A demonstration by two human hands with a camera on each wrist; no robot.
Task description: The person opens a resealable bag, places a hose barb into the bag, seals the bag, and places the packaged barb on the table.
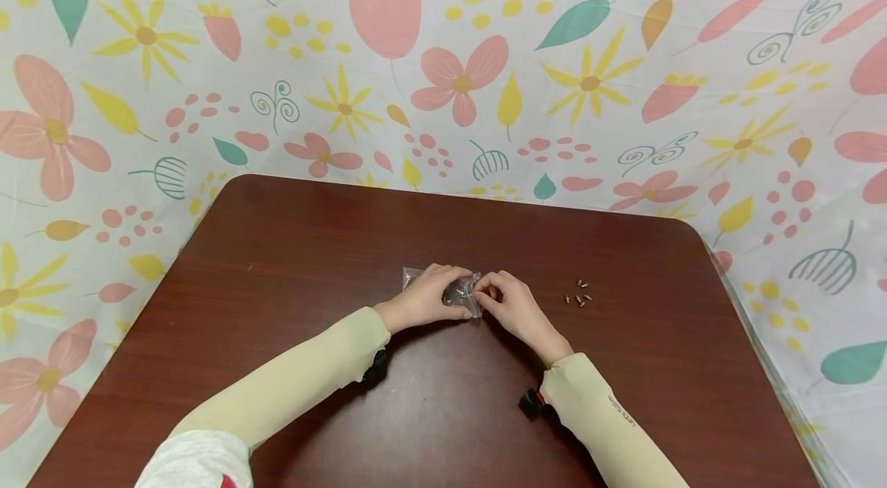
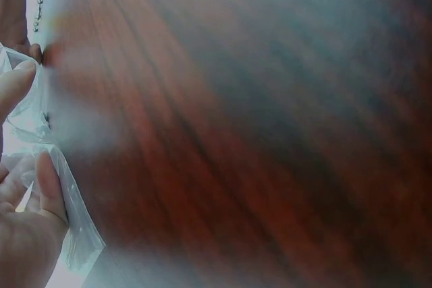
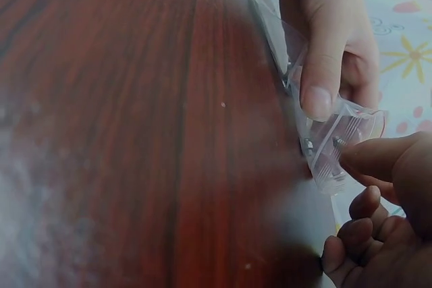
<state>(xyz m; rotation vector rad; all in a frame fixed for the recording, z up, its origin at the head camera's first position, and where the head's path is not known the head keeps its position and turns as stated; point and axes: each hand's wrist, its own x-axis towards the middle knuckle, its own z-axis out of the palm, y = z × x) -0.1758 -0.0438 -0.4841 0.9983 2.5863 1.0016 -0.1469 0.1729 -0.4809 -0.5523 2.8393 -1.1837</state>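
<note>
A clear zip plastic bag (image 1: 460, 291) lies on the table, its mouth turned toward the right. My left hand (image 1: 431, 294) grips it, with thumb and fingers on opposite sides near the mouth. In the right wrist view, a small metal screw-like piece (image 3: 310, 145) shows through the plastic. At the bag's mouth, my right hand (image 1: 513, 308) has thumb and index finger together, the other fingers curled. Another small metal screw (image 3: 339, 141) shows at those fingertips, which partly hide it. To the right, several small metal screws (image 1: 579, 299) lie loose.
The brown wooden table (image 1: 312, 242) extends around both hands. A flower-patterned cloth (image 1: 457, 80) hangs behind its far edge and along the sides. Dark wrist devices (image 1: 532, 403) sit below the sleeves.
</note>
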